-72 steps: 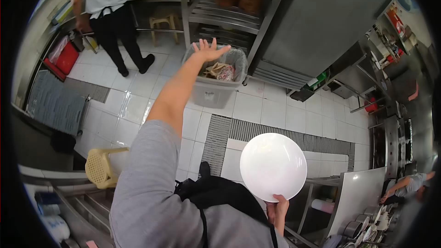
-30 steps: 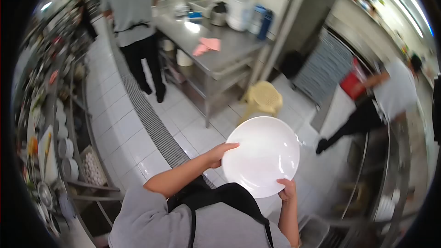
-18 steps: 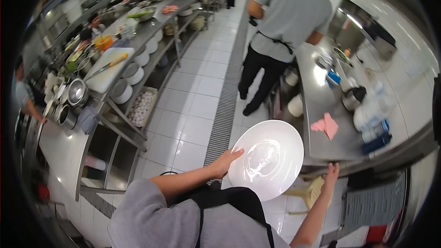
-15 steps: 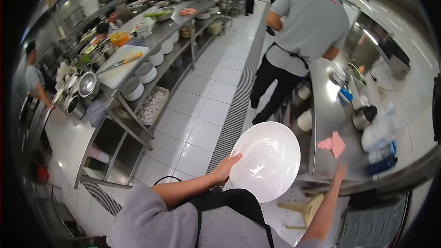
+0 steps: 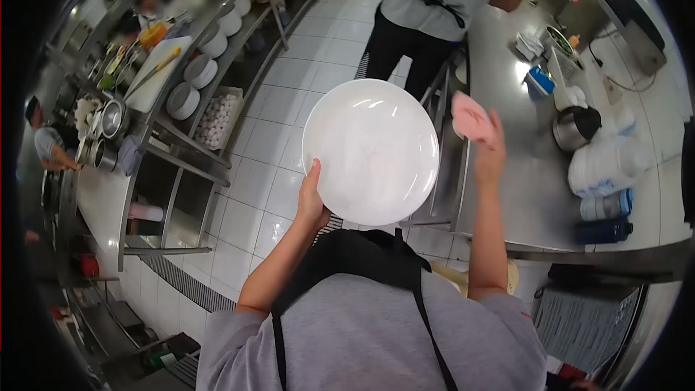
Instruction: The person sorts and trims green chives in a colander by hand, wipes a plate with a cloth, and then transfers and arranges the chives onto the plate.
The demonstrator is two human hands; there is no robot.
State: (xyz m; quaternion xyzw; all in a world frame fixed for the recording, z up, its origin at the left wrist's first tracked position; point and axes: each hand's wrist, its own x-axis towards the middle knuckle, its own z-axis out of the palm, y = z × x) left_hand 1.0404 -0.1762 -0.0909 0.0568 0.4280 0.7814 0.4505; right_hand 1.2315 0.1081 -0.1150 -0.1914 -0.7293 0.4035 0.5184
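A large round white plate (image 5: 371,152) is held up in front of my body, its glossy inner face turned toward me. My left hand (image 5: 311,201) grips its lower left edge, the thumb on the face and the other fingers mostly hidden behind it. Right of the plate, raised beside the steel counter, my right hand (image 5: 491,150) is closed on a folded pink cloth (image 5: 470,116). The cloth and the plate are apart.
A co-worker (image 5: 427,22) in a grey shirt stands just ahead. The steel counter (image 5: 514,181) on the right bears a kettle (image 5: 573,128), a blue-and-white packet (image 5: 538,81) and bottles (image 5: 604,230). Left, a shelf holds stacked bowls (image 5: 183,101) and an egg tray (image 5: 219,119).
My right hand has picked up the pink cloth from the counter and brought it up near the plate. The plate has moved up and left in view, now facing me more squarely.
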